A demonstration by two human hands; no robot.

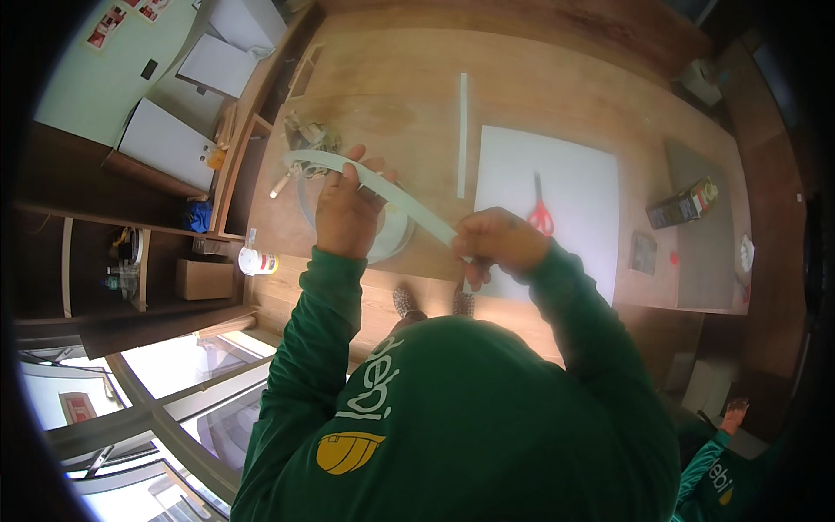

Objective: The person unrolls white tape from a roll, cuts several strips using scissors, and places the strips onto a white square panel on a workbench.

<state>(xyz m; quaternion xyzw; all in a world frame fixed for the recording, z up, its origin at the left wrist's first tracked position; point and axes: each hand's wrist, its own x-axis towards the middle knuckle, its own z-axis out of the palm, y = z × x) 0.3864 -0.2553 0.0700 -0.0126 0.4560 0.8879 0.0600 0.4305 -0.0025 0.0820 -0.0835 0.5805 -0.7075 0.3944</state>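
Observation:
A long, pale, flexible strip (pixel 416 210) slants in front of me above the table. Around its middle, my left hand (pixel 344 213) is closed, with the thumb pressed on its face. At the lower right end, my right hand (pixel 503 241) pinches it between thumb and fingers. Beyond my left hand, the strip's other end curves leftward. Below my left hand hangs a loose white coil (pixel 393 242), partly hidden; I cannot tell whether it joins the strip. A straight white strip (pixel 463 135) lies on the tabletop ahead.
Red-handled scissors (pixel 541 213) rest on a white board (pixel 583 200) to the right. Farther right stand a dark can (pixel 681 204) and a grey panel (pixel 704 174). A white tub (pixel 257 261) is at the left. Another person's hand (pixel 736 415) shows at lower right.

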